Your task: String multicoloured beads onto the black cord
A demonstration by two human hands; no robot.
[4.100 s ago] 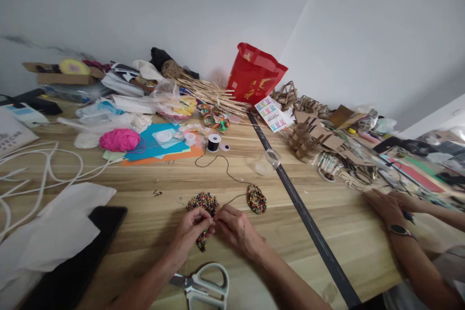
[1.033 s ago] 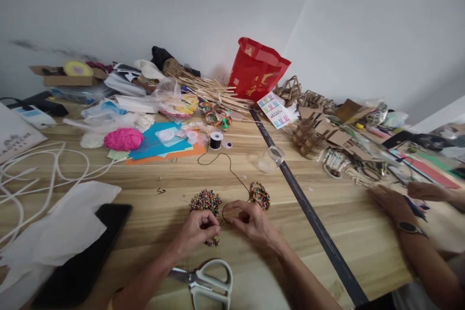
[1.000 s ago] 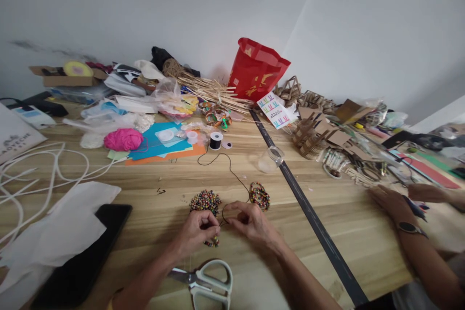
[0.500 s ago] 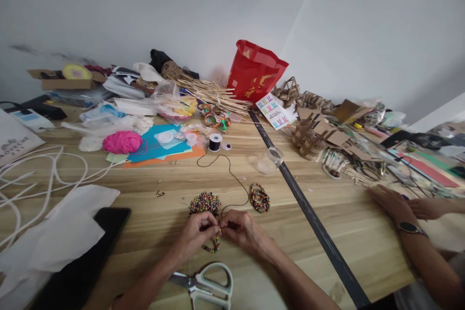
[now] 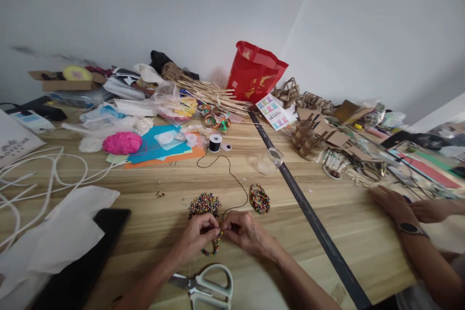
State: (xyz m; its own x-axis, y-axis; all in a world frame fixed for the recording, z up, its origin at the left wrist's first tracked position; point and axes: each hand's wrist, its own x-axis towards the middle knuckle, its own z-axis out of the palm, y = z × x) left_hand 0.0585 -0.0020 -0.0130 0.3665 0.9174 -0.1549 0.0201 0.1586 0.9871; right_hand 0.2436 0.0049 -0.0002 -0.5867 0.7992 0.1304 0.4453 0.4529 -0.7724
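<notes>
My left hand (image 5: 201,235) is closed in a pinch on a short strand of colourful beads (image 5: 210,253), which hangs in a curve below the fingertips. My right hand (image 5: 247,232), also pinched, meets it fingertip to fingertip at the upper end of the strand, on the thin black cord (image 5: 232,174). That cord winds back over the table to a spool (image 5: 215,143). The exact grip between the fingertips is too small to make out. Just behind my hands lies a heap of loose-looking multicoloured beads (image 5: 204,202). Finished-looking beaded bracelets (image 5: 259,198) are stacked to the right.
Scissors with pale handles (image 5: 214,285) lie close in front of me. A dark tablet-like slab (image 5: 112,225) under white paper and white cables (image 5: 54,169) are at left. A clear jar (image 5: 271,161) lies by the black strip. A co-worker's hands (image 5: 395,206) rest at right.
Both hands stay nearly in place, their fingertips shifting slightly at the strand's upper end. The beads there have moved a little to the right and nearer to me.
</notes>
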